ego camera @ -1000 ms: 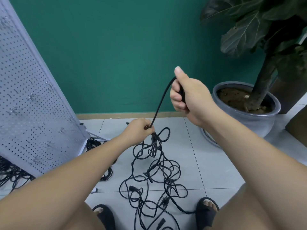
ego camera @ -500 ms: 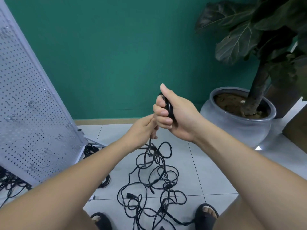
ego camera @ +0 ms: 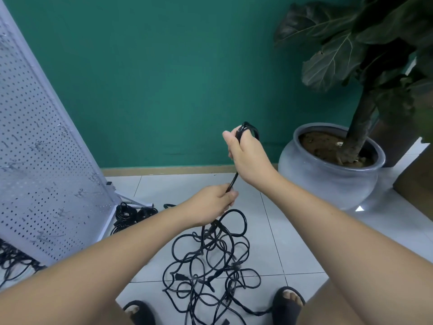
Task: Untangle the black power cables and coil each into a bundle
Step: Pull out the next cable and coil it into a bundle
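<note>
Half a second ago the right hand (ego camera: 248, 158) was pressed against the left hand (ego camera: 210, 202) at frame centre. It now sits above it, apart. A short taut run of black cable (ego camera: 232, 182) spans the two. A small coil (ego camera: 242, 131) now projects above the right fist.

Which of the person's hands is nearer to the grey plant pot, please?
Right. The right hand, gripping a small cable coil, is just left of the grey plant pot; the left hand holds the cable lower and further left.
</note>
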Available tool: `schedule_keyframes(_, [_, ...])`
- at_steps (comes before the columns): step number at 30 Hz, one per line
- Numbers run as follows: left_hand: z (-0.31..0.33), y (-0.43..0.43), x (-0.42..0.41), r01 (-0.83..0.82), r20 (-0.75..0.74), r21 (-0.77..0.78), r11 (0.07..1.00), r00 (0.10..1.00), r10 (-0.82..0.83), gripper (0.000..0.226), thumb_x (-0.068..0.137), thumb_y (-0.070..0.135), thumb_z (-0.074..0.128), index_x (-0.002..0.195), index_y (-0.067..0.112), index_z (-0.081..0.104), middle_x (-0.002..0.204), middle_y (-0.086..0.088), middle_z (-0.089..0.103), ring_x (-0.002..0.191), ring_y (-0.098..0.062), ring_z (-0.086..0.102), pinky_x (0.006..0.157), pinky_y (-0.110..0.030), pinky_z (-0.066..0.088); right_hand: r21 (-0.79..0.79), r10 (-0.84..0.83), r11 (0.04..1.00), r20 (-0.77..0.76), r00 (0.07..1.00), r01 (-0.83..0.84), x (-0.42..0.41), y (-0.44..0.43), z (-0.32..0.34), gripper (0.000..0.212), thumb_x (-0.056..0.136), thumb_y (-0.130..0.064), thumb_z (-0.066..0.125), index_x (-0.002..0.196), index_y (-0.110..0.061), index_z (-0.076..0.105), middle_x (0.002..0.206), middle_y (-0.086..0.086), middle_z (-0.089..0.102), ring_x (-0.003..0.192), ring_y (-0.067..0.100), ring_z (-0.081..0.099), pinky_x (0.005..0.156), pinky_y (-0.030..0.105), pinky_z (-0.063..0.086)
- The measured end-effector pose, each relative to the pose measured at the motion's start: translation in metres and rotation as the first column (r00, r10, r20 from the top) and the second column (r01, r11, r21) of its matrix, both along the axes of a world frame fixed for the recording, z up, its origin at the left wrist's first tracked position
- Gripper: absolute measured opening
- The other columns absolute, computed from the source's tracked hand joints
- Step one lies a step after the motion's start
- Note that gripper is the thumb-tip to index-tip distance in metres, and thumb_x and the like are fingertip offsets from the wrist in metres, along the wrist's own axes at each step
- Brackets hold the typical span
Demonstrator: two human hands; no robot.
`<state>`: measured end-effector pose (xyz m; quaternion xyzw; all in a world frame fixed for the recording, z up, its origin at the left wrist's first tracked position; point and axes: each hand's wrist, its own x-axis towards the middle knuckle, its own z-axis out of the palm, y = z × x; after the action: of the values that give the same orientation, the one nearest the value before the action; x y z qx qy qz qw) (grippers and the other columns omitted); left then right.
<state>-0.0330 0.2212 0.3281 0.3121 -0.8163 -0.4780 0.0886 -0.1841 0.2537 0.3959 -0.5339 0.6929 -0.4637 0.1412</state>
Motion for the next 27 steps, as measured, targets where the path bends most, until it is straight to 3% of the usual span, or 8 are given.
schedule_keyframes(6, [0.028,-0.004,0.013,0.053,0.051,-0.078,0.996,0.997,-0.049,0.03,0.112,0.031,0.049,0.093,0.012,0.064,0.055,0.004,0.061,0.057,-0.024,0.069,0.06,-0.035,0.053,0.221,0.024,0.975,-0.27,0.963,0.038,-0.006,-0.005,-0.025,0.044,0.115,-0.049,0.037,0.086,-0.016,0.041,0.077,0.003,0.057,0.068,0.025,0.052,0.064,0.043,0.041])
schedule_keyframes(9, [0.043,-0.019,0.026,0.011,0.041,-0.228,0.974,0.999,-0.001,0.028,0.107,0.038,0.059,0.086,0.021,0.068,0.057,0.001,0.066,0.052,-0.016,0.06,0.056,-0.034,0.046,0.35,0.096,0.936,-0.326,0.94,0.026,-0.004,-0.001,-0.025,0.056,0.113,-0.06,0.033,0.084,-0.014,0.048,0.081,0.005,0.06,0.076,0.029,0.058,0.071,0.045,0.047])
schedule_keyframes(12, [0.051,-0.035,0.041,-0.029,-0.091,-0.295,0.955,0.996,0.001,0.022,0.098,0.036,0.075,0.082,0.022,0.071,0.061,0.005,0.06,0.057,-0.009,0.047,0.061,-0.032,0.04,0.473,0.228,0.855,0.027,0.973,-0.213,0.007,0.009,-0.025,0.069,0.109,-0.071,0.032,0.076,-0.015,0.055,0.069,0.002,0.062,0.055,0.021,0.054,0.055,0.031,0.044])
schedule_keyframes(14, [0.054,-0.044,0.048,-0.054,-0.157,-0.285,0.957,0.988,0.008,0.021,0.09,0.037,0.083,0.08,0.023,0.072,0.063,0.0,0.06,0.059,-0.011,0.045,0.061,-0.032,0.037,0.503,0.25,0.76,0.358,0.899,-0.412,0.016,0.016,-0.024,0.071,0.105,-0.079,0.03,0.077,-0.018,0.053,0.064,0.004,0.053,0.048,0.019,0.04,0.047,0.027,0.03])
schedule_keyframes(16, [0.056,-0.049,0.053,-0.068,-0.199,-0.23,0.971,0.98,0.022,0.026,0.085,0.038,0.087,0.079,0.019,0.07,0.059,-0.001,0.056,0.056,-0.013,0.046,0.058,-0.03,0.036,0.477,0.277,0.68,0.535,0.798,-0.556,0.021,0.024,-0.017,0.072,0.102,-0.083,0.029,0.077,-0.019,0.05,0.064,0.004,0.045,0.048,0.018,0.031,0.046,0.028,0.021])
schedule_keyframes(19, [0.059,-0.051,0.058,-0.053,-0.238,-0.164,0.985,0.971,0.012,0.028,0.089,0.042,0.083,0.082,0.018,0.07,0.065,-0.006,0.066,0.062,-0.015,0.059,0.067,-0.033,0.044,0.399,0.314,0.618,0.664,0.678,-0.677,0.023,0.033,-0.003,0.064,0.103,-0.077,0.037,0.075,-0.02,0.045,0.064,0.004,0.037,0.048,0.016,0.023,0.045,0.028,0.015])
schedule_keyframes(24, [0.048,-0.055,0.055,-0.033,-0.275,-0.14,0.99,0.961,-0.007,0.033,0.101,0.05,0.066,0.087,0.02,0.07,0.08,-0.002,0.073,0.079,-0.015,0.065,0.084,-0.04,0.053,0.206,0.313,0.736,0.74,0.595,-0.644,0.022,0.04,0.012,0.054,0.11,-0.059,0.041,0.073,-0.02,0.043,0.062,0.004,0.033,0.045,0.015,0.021,0.04,0.025,0.017])
schedule_keyframes(27, [0.026,-0.062,0.051,-0.079,-0.175,-0.505,0.859,0.985,-0.013,0.035,0.09,0.063,0.065,0.101,0.032,0.075,0.098,0.013,0.072,0.101,-0.008,0.063,0.096,-0.04,0.05,0.09,0.331,0.8,0.76,0.56,-0.594,0.018,0.041,0.025,0.053,0.112,-0.054,0.042,0.071,-0.019,0.042,0.061,0.005,0.03,0.044,0.015,0.02,0.04,0.024,0.018])
